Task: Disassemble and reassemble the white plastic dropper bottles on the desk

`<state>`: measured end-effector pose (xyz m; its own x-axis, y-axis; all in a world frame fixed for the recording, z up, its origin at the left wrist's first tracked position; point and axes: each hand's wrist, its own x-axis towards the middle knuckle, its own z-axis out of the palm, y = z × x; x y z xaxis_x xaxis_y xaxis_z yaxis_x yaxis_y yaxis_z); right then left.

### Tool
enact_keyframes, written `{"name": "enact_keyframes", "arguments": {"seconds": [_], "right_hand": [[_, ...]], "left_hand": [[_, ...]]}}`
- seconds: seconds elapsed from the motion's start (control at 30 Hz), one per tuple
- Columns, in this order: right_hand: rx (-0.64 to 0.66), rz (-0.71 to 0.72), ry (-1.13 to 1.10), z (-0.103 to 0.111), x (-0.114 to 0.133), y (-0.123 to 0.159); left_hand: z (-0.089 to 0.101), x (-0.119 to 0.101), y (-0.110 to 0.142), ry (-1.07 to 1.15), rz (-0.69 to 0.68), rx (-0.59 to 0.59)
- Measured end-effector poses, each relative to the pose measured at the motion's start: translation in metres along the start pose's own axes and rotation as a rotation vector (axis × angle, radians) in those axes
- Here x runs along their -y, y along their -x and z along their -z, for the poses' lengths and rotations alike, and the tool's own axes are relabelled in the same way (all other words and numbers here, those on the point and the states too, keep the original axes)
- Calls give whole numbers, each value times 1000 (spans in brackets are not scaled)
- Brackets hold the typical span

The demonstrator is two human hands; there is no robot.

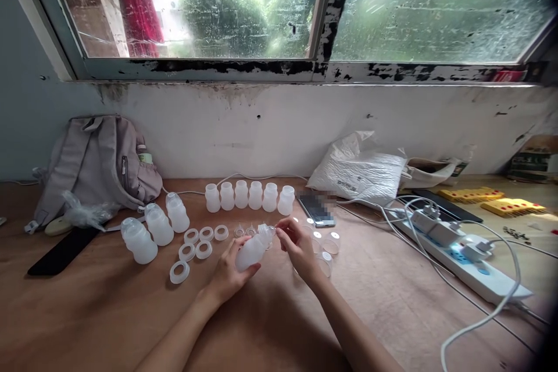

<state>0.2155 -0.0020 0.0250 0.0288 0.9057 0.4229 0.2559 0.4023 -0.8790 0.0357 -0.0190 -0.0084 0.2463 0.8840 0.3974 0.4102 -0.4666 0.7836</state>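
Left hand (233,267) wrapped round a bottle (249,254) over the surface (87,325), its mouth toward 1 o'clock. Right hand (300,244) at that mouth, fingertips together; cannot tell whether they grip anything. From the bottle: rings (203,256) at 9 o'clock, caps (332,244) at 3. Beyond: three bottles (160,225) between 9 and 10, phone (320,217) at 2, six bottles (255,195) rowed at 12. Backpack (102,163) at 10.

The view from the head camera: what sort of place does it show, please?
Probably a plain indoor workroom, though a room at home is possible. A broad brown tabletop, bearing a row of six translucent white plastic bottles, stands below a long pale-grey window frame with flaking paint.
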Motion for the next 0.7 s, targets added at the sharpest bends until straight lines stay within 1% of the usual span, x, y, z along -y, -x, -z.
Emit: {"name": "enact_keyframes", "arguments": {"seconds": [0.2,0.47,0.7], "right_hand": [[-7,46,103,5,-2,-3],[105,46,134,4,-3,-4],[128,26,152,2,-3,-2]], "left_hand": [[2,-4,2,-23,-36,19],[1,-3,2,-100,-61,35],[0,-3,2,-123,-81,32]]}}
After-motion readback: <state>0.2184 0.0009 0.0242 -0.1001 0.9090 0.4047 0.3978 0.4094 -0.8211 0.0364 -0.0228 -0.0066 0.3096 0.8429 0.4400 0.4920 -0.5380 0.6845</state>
